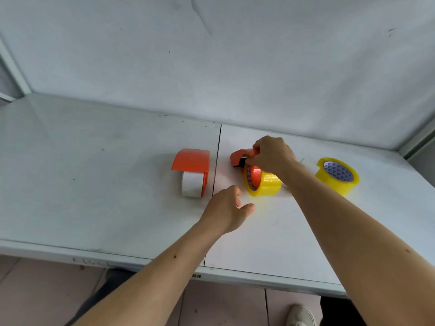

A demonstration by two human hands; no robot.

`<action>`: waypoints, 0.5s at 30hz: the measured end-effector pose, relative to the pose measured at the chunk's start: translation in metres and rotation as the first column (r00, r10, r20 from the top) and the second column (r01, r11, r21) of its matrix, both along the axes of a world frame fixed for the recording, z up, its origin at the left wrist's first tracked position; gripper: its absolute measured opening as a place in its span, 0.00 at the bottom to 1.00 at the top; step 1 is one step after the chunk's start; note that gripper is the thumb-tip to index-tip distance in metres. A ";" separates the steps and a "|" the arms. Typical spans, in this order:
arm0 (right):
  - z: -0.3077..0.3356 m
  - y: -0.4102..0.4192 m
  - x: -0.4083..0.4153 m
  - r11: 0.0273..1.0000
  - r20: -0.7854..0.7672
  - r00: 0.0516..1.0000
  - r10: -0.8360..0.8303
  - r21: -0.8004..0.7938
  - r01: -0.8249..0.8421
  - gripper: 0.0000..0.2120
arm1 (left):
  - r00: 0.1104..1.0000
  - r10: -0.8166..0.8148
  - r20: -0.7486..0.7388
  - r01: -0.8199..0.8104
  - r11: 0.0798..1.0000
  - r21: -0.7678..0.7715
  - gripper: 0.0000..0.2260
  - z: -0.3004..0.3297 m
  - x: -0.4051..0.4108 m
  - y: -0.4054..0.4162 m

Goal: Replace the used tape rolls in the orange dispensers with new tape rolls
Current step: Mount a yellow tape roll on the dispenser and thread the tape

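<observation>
Two orange dispensers stand on the white table (94, 184). The left dispenser (191, 161) holds a thin white roll (191, 183). The right dispenser (242, 156) carries a thick yellow tape roll (268, 183) on its hub, and my right hand (273, 155) grips its orange top from above. My left hand (229, 208) hovers just in front of the yellow roll, fingers apart, holding nothing. A second yellow tape roll (339, 176) with a patterned core lies flat at the right.
A grey wall (211, 55) rises right behind the table. A seam (217, 161) splits the tabletop between the two dispensers. A metal frame post (416, 140) stands at the far right. The table's front edge (141, 257) is near me, with floor and a shoe below.
</observation>
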State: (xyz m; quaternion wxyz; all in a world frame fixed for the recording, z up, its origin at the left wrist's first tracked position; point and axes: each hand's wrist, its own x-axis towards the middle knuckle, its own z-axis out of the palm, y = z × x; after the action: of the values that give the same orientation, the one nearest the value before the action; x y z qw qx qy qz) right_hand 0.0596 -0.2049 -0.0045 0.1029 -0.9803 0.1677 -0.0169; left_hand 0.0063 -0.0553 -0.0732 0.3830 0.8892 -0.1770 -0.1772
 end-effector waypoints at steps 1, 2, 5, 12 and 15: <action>-0.001 0.000 0.001 1.000 -0.005 1.000 0.013 -0.020 -0.013 0.10 | 1.000 0.000 0.006 0.000 1.000 0.004 0.25 0.000 0.001 0.001; -0.002 0.001 0.002 0.999 -0.013 1.000 0.022 -0.036 -0.022 0.10 | 1.000 0.002 0.008 -0.002 1.000 0.003 0.25 0.000 0.002 0.001; -0.005 0.004 0.003 0.996 -0.068 0.998 -0.005 -0.085 0.000 0.14 | 1.000 -0.001 -0.002 0.001 1.000 0.008 0.25 0.000 0.003 0.003; -0.006 0.007 0.001 0.993 -0.147 0.989 -0.027 -0.119 0.010 0.32 | 1.000 0.005 -0.010 -0.005 1.000 -0.005 0.25 0.002 0.001 0.004; -0.007 0.009 0.001 0.986 -0.112 0.994 -0.017 -0.169 -0.002 0.38 | 1.000 0.010 -0.006 -0.010 1.000 -0.008 0.25 0.003 -0.001 0.003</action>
State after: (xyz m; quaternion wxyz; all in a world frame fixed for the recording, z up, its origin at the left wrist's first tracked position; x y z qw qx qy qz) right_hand 0.0604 -0.1959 -0.0116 0.0096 -0.9842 0.1750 0.0241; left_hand 0.0057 -0.0520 -0.0702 0.3878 0.8880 -0.1722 -0.1772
